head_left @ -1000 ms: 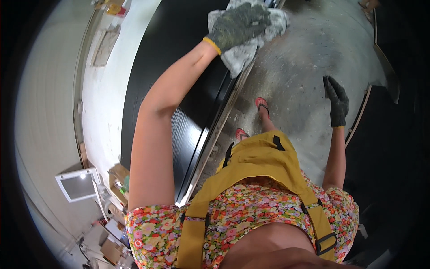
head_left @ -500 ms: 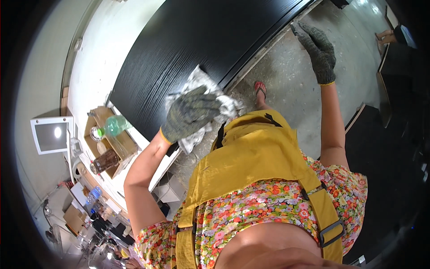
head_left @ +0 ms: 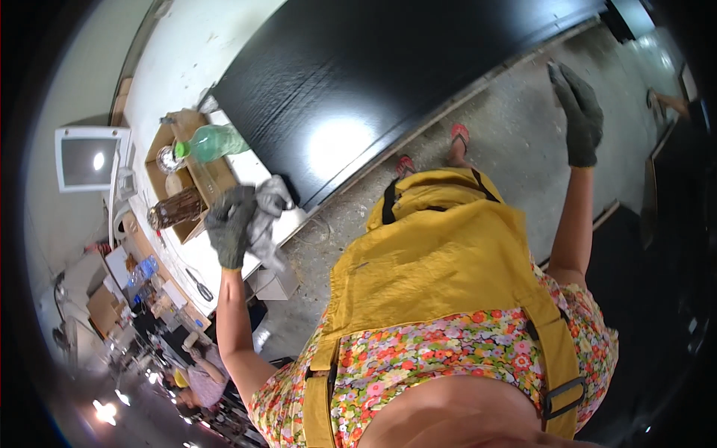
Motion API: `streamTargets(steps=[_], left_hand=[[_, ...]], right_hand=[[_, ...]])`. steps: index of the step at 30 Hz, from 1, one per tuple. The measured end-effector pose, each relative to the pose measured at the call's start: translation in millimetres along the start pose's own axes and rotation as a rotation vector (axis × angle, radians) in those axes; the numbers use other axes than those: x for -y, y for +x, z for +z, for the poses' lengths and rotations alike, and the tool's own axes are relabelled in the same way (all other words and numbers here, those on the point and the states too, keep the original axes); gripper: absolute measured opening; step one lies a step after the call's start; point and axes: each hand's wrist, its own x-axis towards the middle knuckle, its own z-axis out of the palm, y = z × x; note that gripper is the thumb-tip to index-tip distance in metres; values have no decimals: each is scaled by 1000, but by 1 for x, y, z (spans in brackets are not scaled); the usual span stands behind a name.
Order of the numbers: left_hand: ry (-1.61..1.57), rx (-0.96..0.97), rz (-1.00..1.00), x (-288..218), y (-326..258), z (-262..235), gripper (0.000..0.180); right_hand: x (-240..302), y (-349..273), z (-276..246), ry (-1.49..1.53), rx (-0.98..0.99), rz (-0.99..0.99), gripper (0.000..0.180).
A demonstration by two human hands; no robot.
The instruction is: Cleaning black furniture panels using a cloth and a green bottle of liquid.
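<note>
My left hand [head_left: 230, 228], in a dark grey knit glove, grips a crumpled grey-white rag [head_left: 269, 209]. It is off the near left corner of a large glossy black panel [head_left: 299, 89], over the white table [head_left: 224, 250] beside a cardboard box. My right hand [head_left: 581, 119], gloved alike, is stretched out over the floor past the panel's right-hand edge. Its fingers are pressed together, with a small dark thing at the tips that is too small to name.
In the cardboard box [head_left: 179, 228] are a green plastic bottle [head_left: 213, 142] and a dark brown container [head_left: 176, 209]. A tool with a dark handle [head_left: 200, 285] lies on the table. Black boards [head_left: 627, 299] stand at right. Another person [head_left: 203, 381] is at lower left.
My left hand has lifted the rag off the black panel and moved left toward the box. My right hand has shifted right and slightly nearer. The view has moved along the panel.
</note>
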Motion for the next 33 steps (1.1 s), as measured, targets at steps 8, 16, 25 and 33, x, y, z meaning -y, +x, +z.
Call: streamTargets(steps=[8,16,25,33], left_hand=[[801,594,1032,-34,81,173,58],[483,309,1111,-109,191,314,43],[1015,-556,506,10,257,71,36],[1017,-606,527,59,219,52,32]], right_hand=[[37,-5,3,-166,24,-135,29],[37,-3,0,194,-97,190,35],[68,77,57,-308,-103,-601,30],[94,104,156,329,106,52,31]])
